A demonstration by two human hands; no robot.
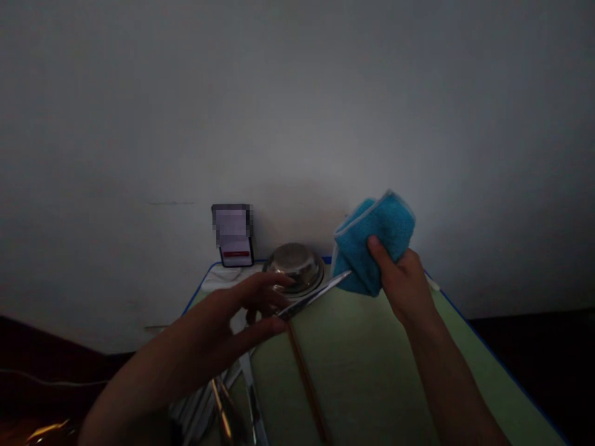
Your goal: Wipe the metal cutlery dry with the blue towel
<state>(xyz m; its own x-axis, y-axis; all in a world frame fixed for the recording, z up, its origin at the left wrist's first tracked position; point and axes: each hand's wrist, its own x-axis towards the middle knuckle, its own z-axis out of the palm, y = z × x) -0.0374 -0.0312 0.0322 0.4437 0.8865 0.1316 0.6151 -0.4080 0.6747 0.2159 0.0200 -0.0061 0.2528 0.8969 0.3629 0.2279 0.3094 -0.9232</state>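
My left hand reaches in from the left, its thumb and fingers closed on one end of a slim, shiny metal knife. The knife slants up to the right, and its far tip meets the lower edge of a folded blue cloth. My right hand grips this cloth, thumb on the near side, fingers hidden behind it. Behind my left fingers an upturned metal bowl stands by the wall. A pair of brown chopsticks lies lengthwise on the green table below the knife.
A phone leans upright against the pale wall at the table's back left. Several shiny metal utensils lie at the front left, partly hidden by my left arm. Blue edging runs along the table's right side.
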